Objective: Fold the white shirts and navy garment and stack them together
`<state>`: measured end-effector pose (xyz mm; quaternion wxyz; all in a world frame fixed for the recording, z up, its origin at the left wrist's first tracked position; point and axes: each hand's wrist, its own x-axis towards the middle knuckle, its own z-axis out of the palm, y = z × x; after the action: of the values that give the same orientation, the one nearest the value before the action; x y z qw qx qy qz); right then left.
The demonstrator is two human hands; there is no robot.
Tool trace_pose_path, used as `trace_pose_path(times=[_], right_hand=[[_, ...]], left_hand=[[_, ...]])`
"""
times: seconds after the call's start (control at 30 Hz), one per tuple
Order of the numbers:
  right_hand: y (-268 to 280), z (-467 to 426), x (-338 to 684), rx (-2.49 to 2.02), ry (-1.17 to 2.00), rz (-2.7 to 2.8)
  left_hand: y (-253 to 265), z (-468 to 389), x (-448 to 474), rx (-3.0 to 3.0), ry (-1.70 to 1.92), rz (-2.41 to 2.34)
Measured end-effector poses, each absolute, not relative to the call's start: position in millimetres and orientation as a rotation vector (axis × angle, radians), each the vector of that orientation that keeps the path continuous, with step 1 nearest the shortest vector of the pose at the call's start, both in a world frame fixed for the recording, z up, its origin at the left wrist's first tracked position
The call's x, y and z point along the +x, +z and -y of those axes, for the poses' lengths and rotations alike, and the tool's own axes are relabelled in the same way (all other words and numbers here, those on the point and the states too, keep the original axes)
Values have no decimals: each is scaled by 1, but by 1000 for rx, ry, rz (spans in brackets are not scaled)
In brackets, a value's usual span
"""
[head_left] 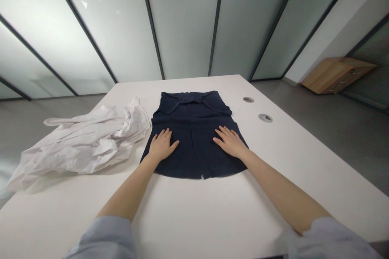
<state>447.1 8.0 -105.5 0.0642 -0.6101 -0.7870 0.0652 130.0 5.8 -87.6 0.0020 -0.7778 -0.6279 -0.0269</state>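
A dark navy garment (194, 151) lies spread on the white table in front of me, looking like a skirt or a folded dress. A seam runs down its middle to a small slit at the near hem. Its far end is folded over in layers, so its full shape is hidden. My left hand (162, 145) rests flat on the left half of the cloth, fingers spread and pointing away. On the right half, my right hand (230, 141) also lies flat with its fingers apart. Neither hand grips the fabric.
A crumpled white garment (88, 141) is heaped on the left of the table (206, 214), close to the navy cloth. Two round cable grommets (265, 118) are set into the tabletop on the right. Frosted glass panels (185, 24) and a wooden cabinet (331, 75) stand beyond.
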Motion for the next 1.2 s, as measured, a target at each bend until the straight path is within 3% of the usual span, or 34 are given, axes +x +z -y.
trace_pose_path(times=[0.43, 0.97, 1.2], right_hand=[[-96, -9, 456, -1432, 117, 2416], [-111, -9, 451, -1601, 198, 2428], [-107, -11, 455, -1312, 129, 2397]], left_hand=[[-83, -7, 127, -2469, -316, 1843], [-90, -7, 129, -2526, -332, 1826], [-94, -7, 127, -2645, -445, 1753]])
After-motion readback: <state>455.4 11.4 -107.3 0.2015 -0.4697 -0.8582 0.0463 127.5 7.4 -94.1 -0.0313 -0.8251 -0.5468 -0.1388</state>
